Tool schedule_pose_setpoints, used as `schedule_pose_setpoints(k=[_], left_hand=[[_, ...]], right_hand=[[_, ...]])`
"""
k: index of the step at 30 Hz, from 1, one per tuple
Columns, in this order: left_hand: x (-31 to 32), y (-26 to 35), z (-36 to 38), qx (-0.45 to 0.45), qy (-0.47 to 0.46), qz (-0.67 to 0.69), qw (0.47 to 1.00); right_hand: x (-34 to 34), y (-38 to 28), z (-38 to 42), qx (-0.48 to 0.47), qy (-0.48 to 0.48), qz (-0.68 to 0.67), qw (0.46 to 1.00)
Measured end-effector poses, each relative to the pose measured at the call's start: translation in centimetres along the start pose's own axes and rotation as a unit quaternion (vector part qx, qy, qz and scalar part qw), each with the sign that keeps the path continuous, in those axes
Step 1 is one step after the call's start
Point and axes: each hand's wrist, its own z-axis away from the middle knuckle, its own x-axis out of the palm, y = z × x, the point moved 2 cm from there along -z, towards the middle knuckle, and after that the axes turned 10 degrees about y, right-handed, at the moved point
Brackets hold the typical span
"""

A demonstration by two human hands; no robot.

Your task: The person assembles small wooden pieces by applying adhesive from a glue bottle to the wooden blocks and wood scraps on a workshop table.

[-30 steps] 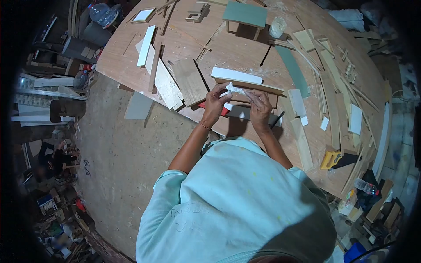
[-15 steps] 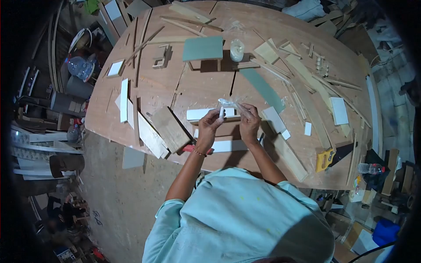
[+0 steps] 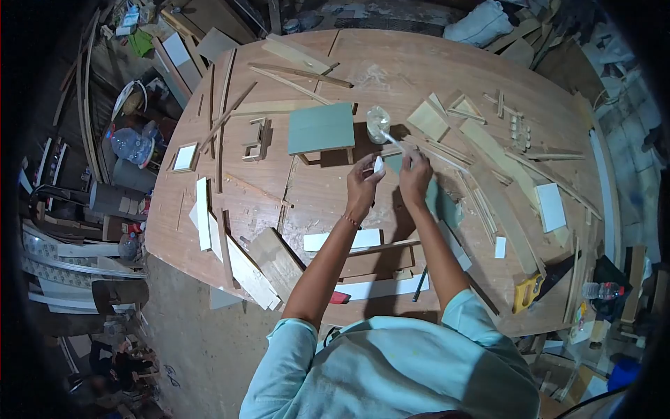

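Note:
My left hand [image 3: 363,180] is closed on a small white piece [image 3: 379,165], held above the middle of the wooden table [image 3: 244,167]. My right hand [image 3: 416,173] pinches a thin pale stick [image 3: 393,140] whose far end reaches the mouth of a clear jar [image 3: 377,124]. Left of the jar stands a small table-like piece with a green top [image 3: 321,128]. Below my forearms lie a white block [image 3: 342,240] and wooden strips.
Wood strips and boards [image 3: 495,150] cover the right side, with a yellow-handled saw [image 3: 528,292] near the front right edge. At the left lie white strips [image 3: 203,213] and a wide board [image 3: 274,264]. A small wooden frame [image 3: 254,140] stands farther back.
Both my hands have moved forward, away from my body. The stick in my right hand now reaches the jar. The view has shifted, so the table sits lower in it.

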Motion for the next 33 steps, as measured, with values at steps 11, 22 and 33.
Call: schedule_pose_setpoints(k=[11, 22, 33], left_hand=[[2.0, 0.5, -4.0, 0.038, 0.037, 0.045, 0.998], [-1.6, -1.0, -2.7, 0.04, 0.077, 0.03, 0.996], [-6.8, 2.6, 7.0, -0.126, 0.088, 0.169, 0.974]], right_hand=[[9.5, 3.4, -6.3, -0.147, -0.063, 0.155, 0.975], [13.9, 6.4, -8.0, -0.36, -0.12, 0.27, 0.885], [3.1, -3.2, -2.3, -0.201, -0.114, 0.0, 0.973]])
